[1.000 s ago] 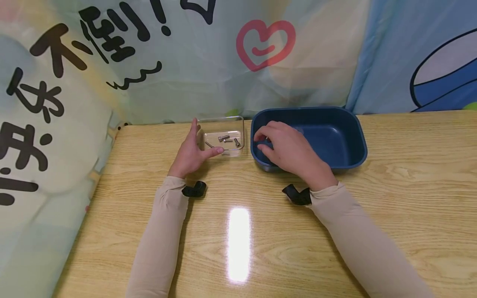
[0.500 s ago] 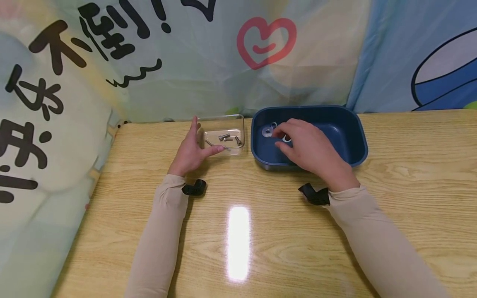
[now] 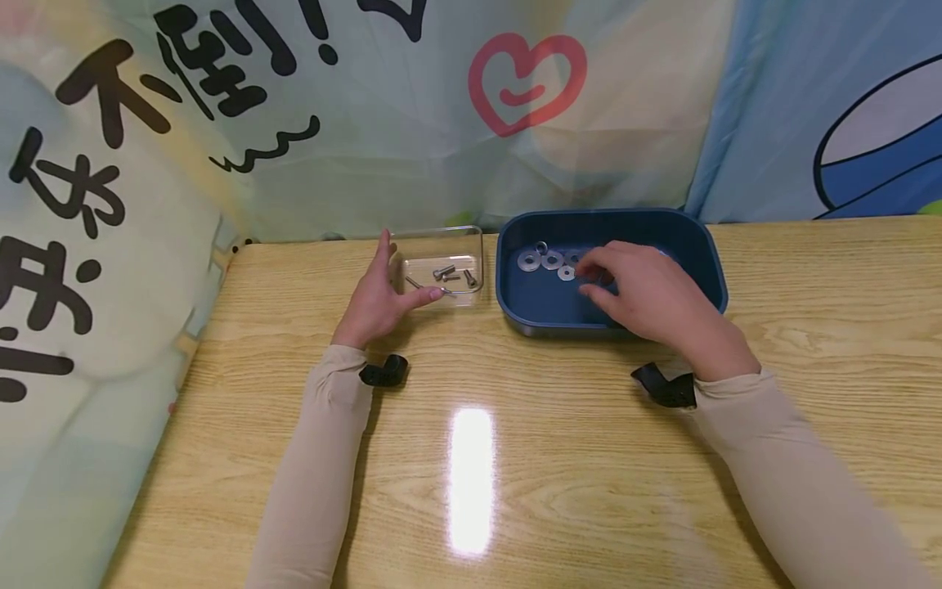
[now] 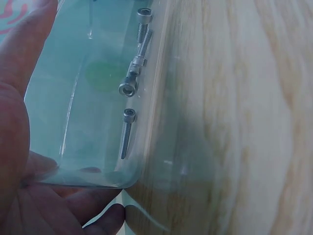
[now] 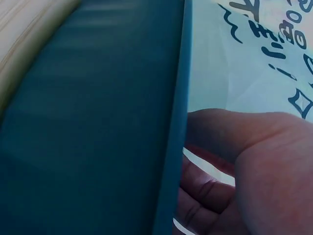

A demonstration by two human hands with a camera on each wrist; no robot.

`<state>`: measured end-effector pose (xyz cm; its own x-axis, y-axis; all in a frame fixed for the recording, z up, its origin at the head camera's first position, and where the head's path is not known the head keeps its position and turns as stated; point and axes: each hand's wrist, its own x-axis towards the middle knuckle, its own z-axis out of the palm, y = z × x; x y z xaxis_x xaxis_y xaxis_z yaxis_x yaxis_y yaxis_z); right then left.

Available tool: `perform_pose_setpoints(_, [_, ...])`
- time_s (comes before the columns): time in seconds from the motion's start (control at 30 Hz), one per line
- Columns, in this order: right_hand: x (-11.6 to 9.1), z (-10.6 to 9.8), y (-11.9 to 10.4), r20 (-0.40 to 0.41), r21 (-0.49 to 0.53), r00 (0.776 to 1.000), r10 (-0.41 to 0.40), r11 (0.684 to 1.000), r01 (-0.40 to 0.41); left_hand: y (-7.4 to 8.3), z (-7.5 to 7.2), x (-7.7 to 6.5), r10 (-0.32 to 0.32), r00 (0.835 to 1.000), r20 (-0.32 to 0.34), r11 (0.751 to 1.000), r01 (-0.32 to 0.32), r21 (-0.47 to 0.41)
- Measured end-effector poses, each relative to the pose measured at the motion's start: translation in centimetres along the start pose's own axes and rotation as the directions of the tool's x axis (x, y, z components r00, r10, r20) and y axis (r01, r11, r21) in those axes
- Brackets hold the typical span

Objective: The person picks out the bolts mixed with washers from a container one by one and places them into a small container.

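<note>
At the back of the table, my left hand (image 3: 375, 303) holds a clear plastic box (image 3: 482, 262) by its left end, thumb along the near wall. Several socket-head screws (image 4: 128, 88) lie loose inside it. Just to the right stands a dark blue bin (image 3: 540, 309). My right hand (image 3: 655, 294) hangs over its near rim, fingers bent loosely down inside and thumb apart from them; nothing shows between them. Several flat metal washers (image 3: 528, 261) lie on the bin's floor left of these fingertips, along with a small ring (image 3: 541, 247). The bin's wall (image 5: 171, 147) partly hides the right fingers in the right wrist view.
A printed cloth backdrop (image 3: 353, 188) rises directly behind the box and bin and also runs down the left side. The wooden table (image 3: 559, 491) extends toward me, with a bright light reflection in its middle. Black straps (image 3: 386, 372) circle both wrists.
My right hand has moved rightward inside the bin, from its left end toward the middle, and the washers have come into view behind it. The left hand and clear box have stayed put.
</note>
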<state>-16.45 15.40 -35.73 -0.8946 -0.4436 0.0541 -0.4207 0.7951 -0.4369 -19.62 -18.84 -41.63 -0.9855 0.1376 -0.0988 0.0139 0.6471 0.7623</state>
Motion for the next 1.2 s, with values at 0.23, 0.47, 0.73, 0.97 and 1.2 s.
perform_pose_setpoints(0.23, [-0.6,-0.4,1.2,0.051,-0.029,0.999,0.017,0.999,-0.015,0.0,0.0,-0.1,-0.004,1.0,-0.002,1.0,0.004,0.0])
perform_pose_setpoints(0.47, [-1.2,-0.3,2.8,0.073,-0.061,0.997,0.002,0.998,0.003,0.0,0.0,-0.1,-0.003,1.0,0.0,1.0,0.003,-0.003])
perform_pose_setpoints(0.73, [-1.3,-1.2,4.6,0.13,-0.055,0.991,-0.004,0.998,0.011,0.1,0.0,-0.2,-0.002,1.0,-0.004,1.0,0.002,0.007])
perform_pose_setpoints(0.97, [-0.8,-2.1,5.9,0.255,-0.044,0.967,-0.012,0.999,0.024,0.0,0.0,-0.2,-0.01,1.0,-0.002,1.0,0.01,0.003])
perform_pose_setpoints(1.2, [-0.3,-2.4,6.5,0.365,-0.077,0.931,0.01,0.997,0.019,0.0,0.0,-0.1,-0.003,1.0,-0.004,1.0,0.003,0.005])
